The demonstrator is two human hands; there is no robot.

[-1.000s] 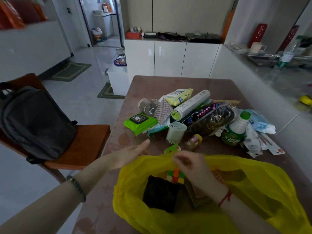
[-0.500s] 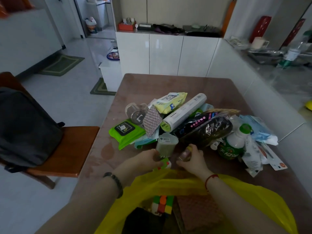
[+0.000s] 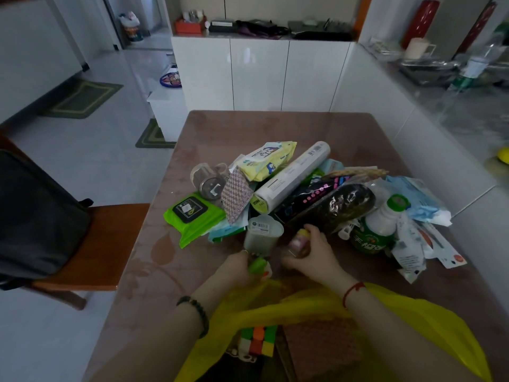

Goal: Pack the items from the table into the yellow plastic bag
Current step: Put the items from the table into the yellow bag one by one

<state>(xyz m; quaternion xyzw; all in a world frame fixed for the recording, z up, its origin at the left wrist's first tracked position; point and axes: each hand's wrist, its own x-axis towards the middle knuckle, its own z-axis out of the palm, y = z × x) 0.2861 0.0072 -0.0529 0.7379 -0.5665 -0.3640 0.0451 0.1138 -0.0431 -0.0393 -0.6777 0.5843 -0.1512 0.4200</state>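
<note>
**Two hands in the pile: small items could slip or topple their neighbours**

The right hand (image 3: 311,253) is curled around a small bottle with a yellow cap (image 3: 298,241), fingers wrapped over its far side and thumb beneath. The left hand (image 3: 238,267) is closed on a small green object (image 3: 257,264); blur keeps me from saying what it is. Both hands sit at the near edge of the pile, and the yellow plastic bag (image 3: 429,321) lies just behind the wrists, its mouth sagging open with a colourful puzzle cube (image 3: 259,341) and a flat brown item (image 3: 316,346) already inside.

The nearest hazard, as I judge it, is the pale translucent cup (image 3: 263,234), standing just beyond the left fingertips and between the two hands. A lift by either hand that brushes it could knock it over. Just past the right hand, a dark wrapped packet (image 3: 344,205) leans over the bottle's spot; pulling the bottle out could let it slide toward the hand, and the long white roll (image 3: 292,177) resting higher on the heap might follow.

To the right of that hand, a green-capped drink bottle (image 3: 380,227) stands upright among loose packets, and a shifting heap could tip it onto the surface (image 3: 275,128).

The bag itself is a risk: its near rim is slack, so items dropped from either hand may catch the fold and land outside. Neither hand is free to hold the mouth open.
</note>
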